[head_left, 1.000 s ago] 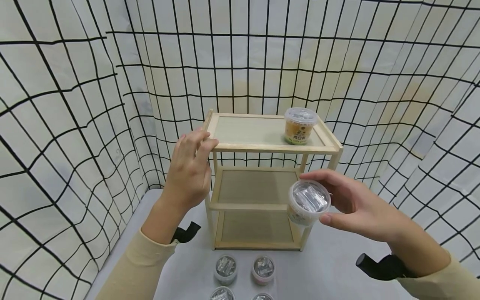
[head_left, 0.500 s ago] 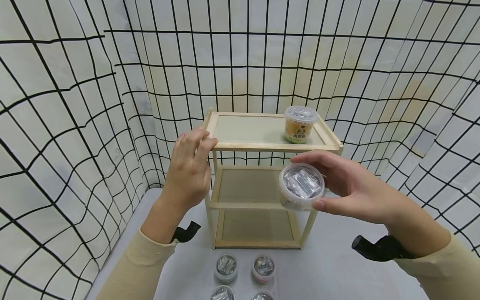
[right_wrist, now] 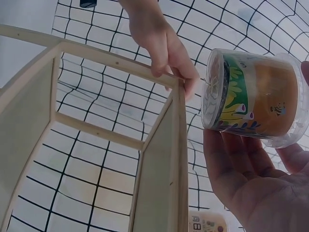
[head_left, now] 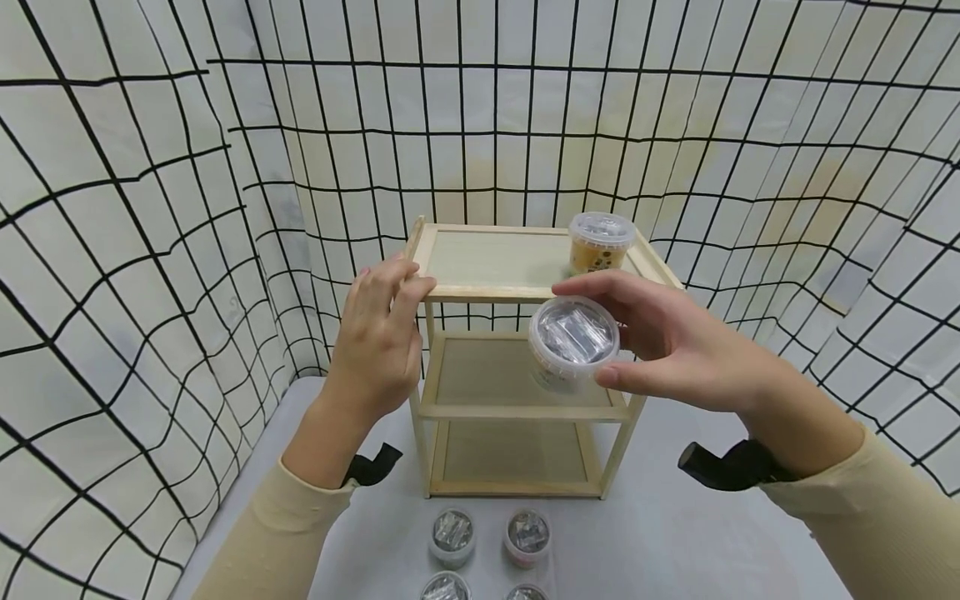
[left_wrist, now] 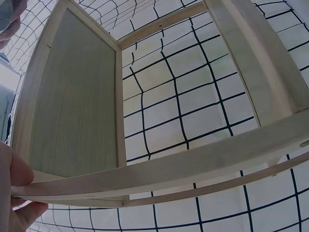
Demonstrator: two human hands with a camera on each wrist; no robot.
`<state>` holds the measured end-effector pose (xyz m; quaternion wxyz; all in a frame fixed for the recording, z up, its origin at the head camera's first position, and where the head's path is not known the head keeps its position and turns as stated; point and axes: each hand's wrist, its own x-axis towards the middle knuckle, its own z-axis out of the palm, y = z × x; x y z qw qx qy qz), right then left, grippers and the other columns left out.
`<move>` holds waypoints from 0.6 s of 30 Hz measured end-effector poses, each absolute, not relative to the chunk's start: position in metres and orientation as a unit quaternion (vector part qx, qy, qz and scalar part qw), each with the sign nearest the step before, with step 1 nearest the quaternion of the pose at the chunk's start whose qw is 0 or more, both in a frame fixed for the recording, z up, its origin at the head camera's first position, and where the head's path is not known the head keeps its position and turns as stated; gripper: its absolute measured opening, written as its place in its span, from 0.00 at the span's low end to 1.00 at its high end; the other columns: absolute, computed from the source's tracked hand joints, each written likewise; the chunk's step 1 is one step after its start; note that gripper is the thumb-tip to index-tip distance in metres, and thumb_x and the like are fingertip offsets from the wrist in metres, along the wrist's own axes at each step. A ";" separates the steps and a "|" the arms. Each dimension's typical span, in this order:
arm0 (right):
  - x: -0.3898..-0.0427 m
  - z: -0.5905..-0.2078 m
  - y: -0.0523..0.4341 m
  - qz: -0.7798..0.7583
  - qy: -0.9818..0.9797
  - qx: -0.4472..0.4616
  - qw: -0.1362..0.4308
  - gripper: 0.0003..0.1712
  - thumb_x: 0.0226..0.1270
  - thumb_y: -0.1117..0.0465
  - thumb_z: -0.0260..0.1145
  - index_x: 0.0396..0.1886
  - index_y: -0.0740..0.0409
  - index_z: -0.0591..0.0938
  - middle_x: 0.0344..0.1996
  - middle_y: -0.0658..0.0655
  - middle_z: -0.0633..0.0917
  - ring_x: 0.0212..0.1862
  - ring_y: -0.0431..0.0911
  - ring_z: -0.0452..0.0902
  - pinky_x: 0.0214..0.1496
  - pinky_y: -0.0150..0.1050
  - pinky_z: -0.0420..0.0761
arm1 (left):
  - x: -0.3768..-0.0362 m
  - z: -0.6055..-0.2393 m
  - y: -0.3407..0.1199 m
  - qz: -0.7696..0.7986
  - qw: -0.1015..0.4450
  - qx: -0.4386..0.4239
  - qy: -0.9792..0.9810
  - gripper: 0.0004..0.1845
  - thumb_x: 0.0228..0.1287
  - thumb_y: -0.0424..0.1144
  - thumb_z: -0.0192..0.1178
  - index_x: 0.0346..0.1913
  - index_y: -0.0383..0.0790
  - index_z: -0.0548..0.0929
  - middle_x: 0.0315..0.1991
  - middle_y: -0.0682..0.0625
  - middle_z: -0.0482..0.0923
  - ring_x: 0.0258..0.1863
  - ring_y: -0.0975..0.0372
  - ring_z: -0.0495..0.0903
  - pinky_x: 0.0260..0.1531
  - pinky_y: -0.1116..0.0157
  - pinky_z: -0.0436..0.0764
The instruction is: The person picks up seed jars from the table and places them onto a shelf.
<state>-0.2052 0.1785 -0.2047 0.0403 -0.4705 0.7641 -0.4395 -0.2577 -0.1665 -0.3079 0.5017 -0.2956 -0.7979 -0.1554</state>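
In the head view my right hand (head_left: 667,346) grips a round clear plastic tub (head_left: 573,333) by its side, in front of the middle shelf's height. Silvery wrapped pieces show through its lid. The right wrist view shows the tub's printed label (right_wrist: 256,96), with orange, green and flower patterns. My left hand (head_left: 382,333) holds the top left corner of a three-tier wooden shelf rack (head_left: 517,412); the left wrist view has thumb and finger (left_wrist: 21,171) on either side of its rail. Another tub (head_left: 600,242), orange and green, stands upright on the top shelf's right side, partly behind my right hand.
Several more lidded tubs, such as one tub (head_left: 452,537), stand on the white table (head_left: 637,533) in front of the rack. Wire mesh (head_left: 495,108) over white sheeting encloses the back and both sides.
My right hand has carried the tub left and upward, from beside the rack's right post to just below the top shelf's front edge. The left hand has stayed in place.
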 end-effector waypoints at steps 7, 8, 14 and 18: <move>-0.218 -0.196 0.166 -0.444 0.751 -0.487 0.037 0.42 0.68 0.72 0.71 0.81 0.58 0.67 0.72 0.58 0.73 0.67 0.53 0.78 0.65 0.37 0.86 | -0.257 -0.307 -0.166 -0.156 0.505 -0.296 -0.796 0.26 0.64 0.28 0.42 0.64 0.35 0.77 0.65 0.35 0.73 0.75 0.41 0.71 0.72 0.31 0.67; -0.219 -0.195 0.164 -0.446 0.747 -0.491 0.038 0.42 0.68 0.72 0.70 0.80 0.59 0.67 0.72 0.59 0.73 0.67 0.54 0.78 0.65 0.38 0.86 | -0.257 -0.307 -0.166 -0.155 0.505 -0.296 -0.796 0.26 0.64 0.28 0.42 0.64 0.35 0.77 0.65 0.35 0.73 0.75 0.41 0.71 0.72 0.31 0.67; -0.227 -0.188 0.156 -0.446 0.745 -0.495 0.038 0.40 0.71 0.69 0.69 0.80 0.60 0.68 0.70 0.59 0.76 0.64 0.54 0.80 0.64 0.40 0.87 | -0.257 -0.308 -0.167 -0.153 0.503 -0.295 -0.798 0.26 0.64 0.28 0.41 0.64 0.35 0.77 0.65 0.35 0.73 0.74 0.41 0.71 0.72 0.30 0.67; -0.232 -0.183 0.149 -0.438 0.752 -0.492 0.026 0.40 0.70 0.68 0.70 0.80 0.60 0.69 0.68 0.58 0.77 0.63 0.54 0.81 0.63 0.40 0.88 | -0.257 -0.308 -0.166 -0.150 0.502 -0.294 -0.799 0.26 0.64 0.28 0.42 0.64 0.35 0.77 0.66 0.35 0.73 0.74 0.41 0.71 0.72 0.31 0.68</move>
